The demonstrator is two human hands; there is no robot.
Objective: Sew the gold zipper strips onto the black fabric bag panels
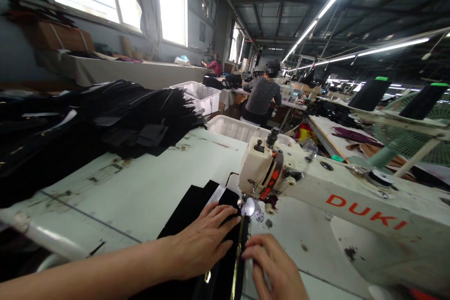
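Observation:
My left hand (pixel 204 239) lies flat with fingers stretched out on a piece of black fabric (pixel 191 206) on the sewing table (pixel 140 187). Its fingertips reach close to the presser foot (pixel 248 207) of a white DUKI sewing machine (pixel 316 197). My right hand (pixel 274 267) rests beside the fabric's right edge, fingers curled and pressing next to a gold zipper strip (pixel 240 248) that runs toward the needle. Whether the right hand grips anything is unclear.
A big heap of black fabric pieces (pixel 105 117) covers the table's left and back. White plastic bins (pixel 200 93) stand beyond it. A person in a dark top (pixel 262 96) sits at another station ahead. A green fan (pixel 422 136) and thread cones (pixel 371 93) stand at right.

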